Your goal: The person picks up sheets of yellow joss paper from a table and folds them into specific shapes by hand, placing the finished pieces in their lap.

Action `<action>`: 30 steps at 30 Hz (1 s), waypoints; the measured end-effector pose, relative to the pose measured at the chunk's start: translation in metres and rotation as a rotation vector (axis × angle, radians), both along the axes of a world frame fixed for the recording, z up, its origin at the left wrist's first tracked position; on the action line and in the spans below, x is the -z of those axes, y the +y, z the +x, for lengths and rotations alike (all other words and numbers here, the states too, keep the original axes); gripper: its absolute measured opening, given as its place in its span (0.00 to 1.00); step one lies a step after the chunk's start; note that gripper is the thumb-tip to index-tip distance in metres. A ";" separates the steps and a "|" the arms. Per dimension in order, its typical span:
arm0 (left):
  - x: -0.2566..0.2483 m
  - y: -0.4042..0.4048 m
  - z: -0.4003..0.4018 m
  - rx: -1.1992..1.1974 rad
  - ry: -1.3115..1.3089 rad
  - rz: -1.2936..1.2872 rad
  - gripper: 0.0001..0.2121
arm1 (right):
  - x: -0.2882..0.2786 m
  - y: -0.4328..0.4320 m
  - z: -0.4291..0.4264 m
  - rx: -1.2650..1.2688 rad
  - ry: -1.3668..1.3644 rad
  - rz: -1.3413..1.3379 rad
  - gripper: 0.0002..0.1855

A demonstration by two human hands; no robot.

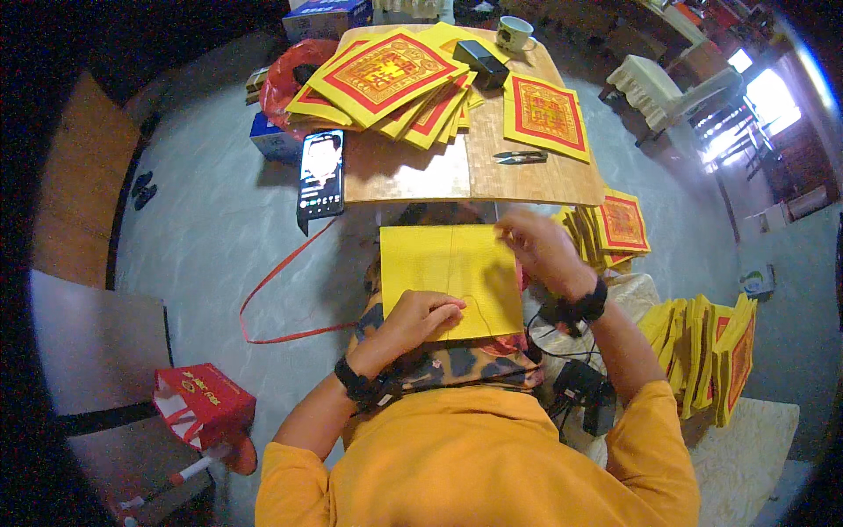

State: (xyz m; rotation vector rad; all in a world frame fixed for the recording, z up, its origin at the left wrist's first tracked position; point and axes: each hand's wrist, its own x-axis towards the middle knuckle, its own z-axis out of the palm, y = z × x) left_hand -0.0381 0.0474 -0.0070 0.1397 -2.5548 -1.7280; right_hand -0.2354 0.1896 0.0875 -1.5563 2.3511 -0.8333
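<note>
A yellow square packet [421, 263], plain side up, lies across my lap below the table edge. A thin dark thread line runs down its middle, and a loose thread curls over its lower right part. My left hand [421, 314] holds the packet at its lower left, with thumb and forefinger close together near the thread. At the upper right corner is my right hand [543, 250], raised and blurred, its fingers drawn together. Whether it pinches a needle or thread cannot be made out.
On the wooden table [566, 181] are fanned joss paper packets [388, 72], a single packet [545, 115], thread snips [521, 158], a dark box-shaped object [481, 62] and a mug [515, 33]. A smartphone [321, 172] stands at its left edge. More packets [705, 352] are stacked right.
</note>
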 end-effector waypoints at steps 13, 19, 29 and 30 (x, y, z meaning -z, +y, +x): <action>0.027 -0.010 -0.017 -0.018 -0.173 0.438 0.14 | 0.076 -0.047 -0.156 0.142 0.346 -0.033 0.13; 0.011 -0.011 -0.023 -0.091 -0.221 0.647 0.13 | 0.015 -0.056 -0.131 0.033 0.336 0.023 0.09; 0.028 -0.007 -0.023 -0.088 -0.165 0.571 0.13 | -0.001 0.009 0.011 -0.069 0.024 0.219 0.16; 0.030 -0.008 -0.022 -0.088 -0.157 0.576 0.13 | -0.005 0.014 0.022 -0.110 0.181 0.238 0.17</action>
